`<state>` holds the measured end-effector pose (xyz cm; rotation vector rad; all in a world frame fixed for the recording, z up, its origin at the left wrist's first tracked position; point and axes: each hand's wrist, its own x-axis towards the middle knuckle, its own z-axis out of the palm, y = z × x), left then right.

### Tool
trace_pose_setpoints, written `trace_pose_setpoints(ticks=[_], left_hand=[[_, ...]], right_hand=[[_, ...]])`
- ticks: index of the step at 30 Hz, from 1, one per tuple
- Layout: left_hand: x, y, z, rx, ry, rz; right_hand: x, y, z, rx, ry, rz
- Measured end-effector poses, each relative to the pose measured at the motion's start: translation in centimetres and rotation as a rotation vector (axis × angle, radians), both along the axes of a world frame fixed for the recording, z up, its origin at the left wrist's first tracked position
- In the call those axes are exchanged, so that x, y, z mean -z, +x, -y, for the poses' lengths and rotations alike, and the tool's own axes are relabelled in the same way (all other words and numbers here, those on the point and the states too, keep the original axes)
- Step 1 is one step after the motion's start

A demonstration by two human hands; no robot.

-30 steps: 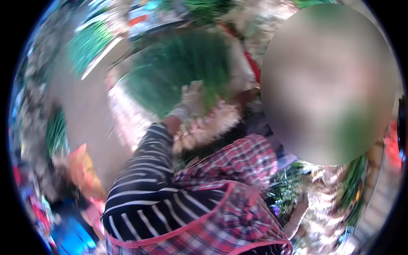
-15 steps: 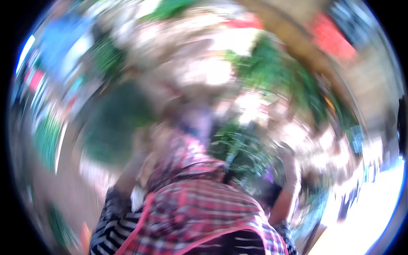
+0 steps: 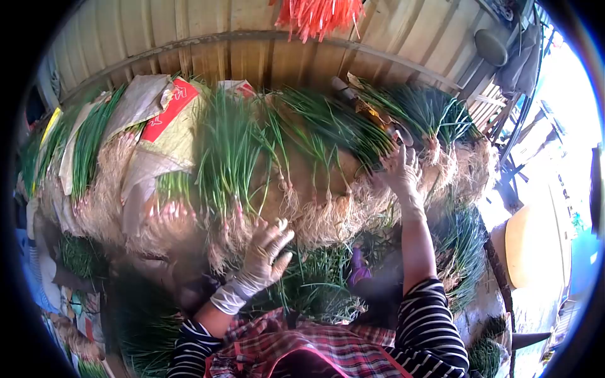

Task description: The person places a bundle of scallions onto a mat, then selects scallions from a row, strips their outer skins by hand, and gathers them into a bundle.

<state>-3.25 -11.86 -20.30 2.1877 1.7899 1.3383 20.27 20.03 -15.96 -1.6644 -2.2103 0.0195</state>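
Spring onions with long pale roots lie across a raised surface in front of me, green tops pointing away. My left hand, in a thin whitish glove, hovers just in front of the roots of a thick spring onion bunch; its fingers are slightly bent and apart, with nothing in them. My right hand, gloved too, reaches out over the root end of another bunch. Its fingers are spread, and whether they touch the stems I cannot tell. A few loose spring onions lie between the hands.
Brown sacking and a red-printed sack cover bunches at the left. More bunches lie at the right. Loose green leaves are heaped below, near my apron. Behind stands a ribbed metal wall with red plastic strips hanging.
The view has swung from a blurred, turned angle to face the wall and the row of spring onions. Both hands are now in front of me, the right one stretched farther out.
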Motion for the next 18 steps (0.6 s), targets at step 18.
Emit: trace_pose_setpoints(ticks=[18], left_hand=[[4.2, -2.5, -0.2, -0.044, -0.330, -0.049]], right_hand=[[-6.4, -5.3, 12.0, -0.710, -0.537, 0.023]])
